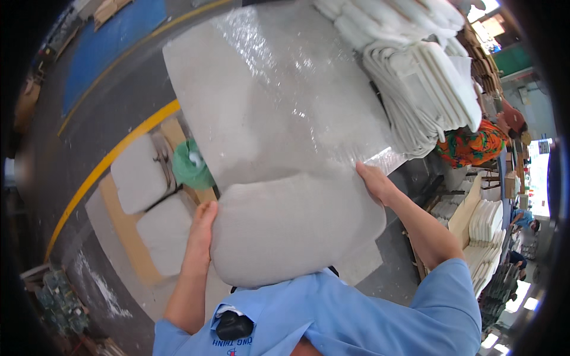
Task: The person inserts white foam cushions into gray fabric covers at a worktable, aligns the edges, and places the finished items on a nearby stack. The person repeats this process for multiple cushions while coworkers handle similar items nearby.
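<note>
- The left hand (202, 228) lay flat, fingers together, against the left edge of a pale cushion (297, 228); the right hand (374, 181) pressed its upper right corner, fingers hidden behind.
- The cushion was held against the chest, its lower edge at the blue shirt (356, 314), partly inside a clear plastic bag (279, 89).
- Held only by side pressure, it could have slid down if either palm eased.
- The slippery bag might have slipped off or snagged the stacked white pads (421, 77) nearby.
- More cushions (139, 172) lay on the floor (113, 113) below.
</note>
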A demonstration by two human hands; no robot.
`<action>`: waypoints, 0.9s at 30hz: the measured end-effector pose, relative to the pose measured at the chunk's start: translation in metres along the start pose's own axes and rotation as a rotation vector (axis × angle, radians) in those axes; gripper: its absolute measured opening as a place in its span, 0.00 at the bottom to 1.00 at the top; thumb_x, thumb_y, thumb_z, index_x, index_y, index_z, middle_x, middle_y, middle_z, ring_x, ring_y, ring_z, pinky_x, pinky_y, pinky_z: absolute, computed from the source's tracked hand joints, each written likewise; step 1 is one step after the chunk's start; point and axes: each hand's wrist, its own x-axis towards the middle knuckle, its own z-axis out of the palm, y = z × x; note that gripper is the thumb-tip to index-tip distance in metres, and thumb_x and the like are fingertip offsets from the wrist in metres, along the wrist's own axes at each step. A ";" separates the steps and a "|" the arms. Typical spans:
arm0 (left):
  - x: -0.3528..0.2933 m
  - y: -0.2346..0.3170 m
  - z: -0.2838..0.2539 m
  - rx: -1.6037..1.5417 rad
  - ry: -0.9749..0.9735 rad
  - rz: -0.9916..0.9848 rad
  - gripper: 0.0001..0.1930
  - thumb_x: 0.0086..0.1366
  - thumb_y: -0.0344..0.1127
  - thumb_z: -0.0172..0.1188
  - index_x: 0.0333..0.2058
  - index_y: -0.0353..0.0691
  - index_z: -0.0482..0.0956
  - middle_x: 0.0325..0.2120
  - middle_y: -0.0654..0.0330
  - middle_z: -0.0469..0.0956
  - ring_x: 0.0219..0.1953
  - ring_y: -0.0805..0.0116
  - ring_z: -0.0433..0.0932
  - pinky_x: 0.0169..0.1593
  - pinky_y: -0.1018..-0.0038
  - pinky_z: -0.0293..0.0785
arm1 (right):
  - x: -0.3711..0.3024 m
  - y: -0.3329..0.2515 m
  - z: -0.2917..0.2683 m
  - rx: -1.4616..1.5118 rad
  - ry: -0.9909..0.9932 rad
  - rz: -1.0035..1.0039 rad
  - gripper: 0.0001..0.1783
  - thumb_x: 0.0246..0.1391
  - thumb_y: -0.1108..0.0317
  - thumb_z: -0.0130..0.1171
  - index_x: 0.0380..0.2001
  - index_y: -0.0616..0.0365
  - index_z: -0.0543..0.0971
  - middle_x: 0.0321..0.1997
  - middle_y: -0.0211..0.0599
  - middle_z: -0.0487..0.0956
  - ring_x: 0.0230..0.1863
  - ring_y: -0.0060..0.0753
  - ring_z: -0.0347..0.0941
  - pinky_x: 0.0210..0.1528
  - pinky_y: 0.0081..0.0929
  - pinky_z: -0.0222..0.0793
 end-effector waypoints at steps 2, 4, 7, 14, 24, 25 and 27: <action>-0.037 0.045 0.029 -0.081 -0.105 0.229 0.39 0.75 0.50 0.62 0.75 0.38 0.59 0.66 0.49 0.71 0.65 0.60 0.73 0.66 0.63 0.70 | 0.001 -0.030 -0.010 0.284 0.147 -0.101 0.42 0.74 0.33 0.42 0.57 0.67 0.81 0.55 0.50 0.84 0.57 0.40 0.79 0.63 0.39 0.71; -0.066 0.052 0.050 0.008 -0.182 0.513 0.44 0.72 0.47 0.66 0.77 0.40 0.52 0.69 0.48 0.67 0.67 0.57 0.72 0.68 0.62 0.69 | 0.002 -0.066 -0.017 0.567 0.255 -0.226 0.44 0.75 0.31 0.38 0.51 0.65 0.83 0.51 0.45 0.85 0.53 0.36 0.80 0.60 0.36 0.72; -0.101 0.025 0.075 0.289 -0.317 0.807 0.53 0.66 0.37 0.71 0.79 0.41 0.43 0.72 0.47 0.62 0.70 0.53 0.69 0.72 0.61 0.65 | 0.039 -0.071 -0.030 1.012 0.380 -0.381 0.45 0.74 0.27 0.34 0.41 0.60 0.84 0.41 0.40 0.85 0.42 0.33 0.79 0.51 0.33 0.74; -0.075 -0.058 0.106 0.408 -0.589 0.713 0.54 0.63 0.29 0.71 0.79 0.41 0.43 0.78 0.42 0.45 0.78 0.50 0.52 0.72 0.56 0.65 | 0.067 -0.061 -0.018 1.245 0.400 -0.543 0.49 0.72 0.24 0.29 0.37 0.58 0.85 0.31 0.36 0.83 0.33 0.31 0.77 0.42 0.30 0.74; -0.002 0.030 0.226 0.838 -0.511 1.168 0.36 0.66 0.34 0.66 0.72 0.37 0.65 0.69 0.40 0.65 0.73 0.42 0.64 0.75 0.56 0.59 | -0.007 -0.048 0.025 0.777 0.584 -0.618 0.40 0.63 0.63 0.68 0.73 0.62 0.65 0.66 0.50 0.75 0.61 0.35 0.74 0.62 0.33 0.70; 0.011 0.039 0.251 0.868 -0.539 1.182 0.36 0.67 0.34 0.65 0.71 0.36 0.64 0.69 0.39 0.65 0.72 0.41 0.64 0.75 0.57 0.59 | -0.005 -0.039 0.021 0.701 0.616 -0.591 0.40 0.60 0.67 0.70 0.73 0.61 0.66 0.63 0.49 0.78 0.59 0.35 0.76 0.60 0.31 0.72; 0.040 0.057 0.291 0.904 -0.563 1.228 0.35 0.67 0.33 0.63 0.71 0.37 0.65 0.69 0.40 0.66 0.72 0.42 0.65 0.74 0.57 0.61 | -0.005 -0.040 0.009 0.674 0.503 -0.470 0.28 0.63 0.65 0.67 0.63 0.63 0.76 0.54 0.47 0.82 0.53 0.34 0.79 0.56 0.35 0.74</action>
